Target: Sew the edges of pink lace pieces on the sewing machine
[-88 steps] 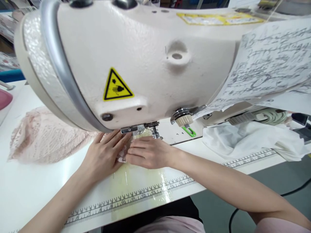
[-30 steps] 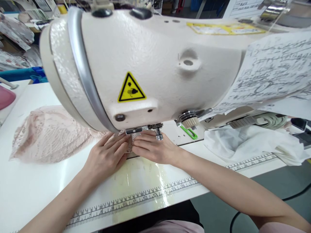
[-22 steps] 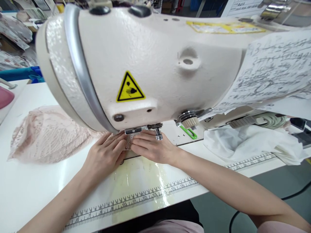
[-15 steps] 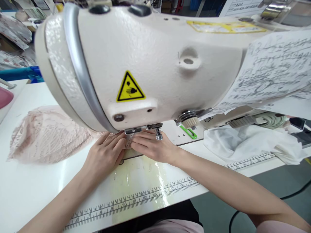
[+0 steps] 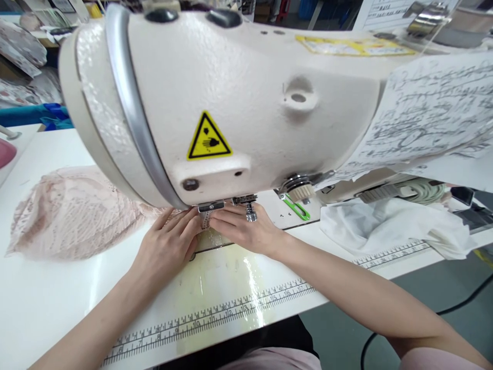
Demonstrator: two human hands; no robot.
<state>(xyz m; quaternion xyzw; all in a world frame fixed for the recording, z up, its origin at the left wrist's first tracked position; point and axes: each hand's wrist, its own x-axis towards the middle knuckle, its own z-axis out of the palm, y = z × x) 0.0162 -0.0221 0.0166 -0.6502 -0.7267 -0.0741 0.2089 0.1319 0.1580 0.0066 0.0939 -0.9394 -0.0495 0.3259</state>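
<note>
A white sewing machine head (image 5: 254,92) hangs over both of my hands and hides the needle area. Beneath its lower edge, a pale pink lace piece (image 5: 73,216) spreads to the left and runs in under my fingers; a narrow perforated strip of it (image 5: 207,218) shows between the hands. My left hand (image 5: 171,239) presses the lace, fingers bent over it and thumb tucked under. From the other side, my right hand (image 5: 244,228) has its fingers together at the lace edge, beside the small metal thread guide (image 5: 251,210). Both sets of fingertips are partly hidden.
A printed ruler strip (image 5: 208,318) runs along the table's front edge. White cloth (image 5: 393,223) and a coiled pale cord (image 5: 423,191) lie at the right. A green slotted part (image 5: 297,207) sits on the machine bed. Handwritten paper (image 5: 427,113) covers the machine arm.
The view has shifted slightly. Both hands stay almost in place on the lace, with the right hand's fingers slightly farther under the machine head.
</note>
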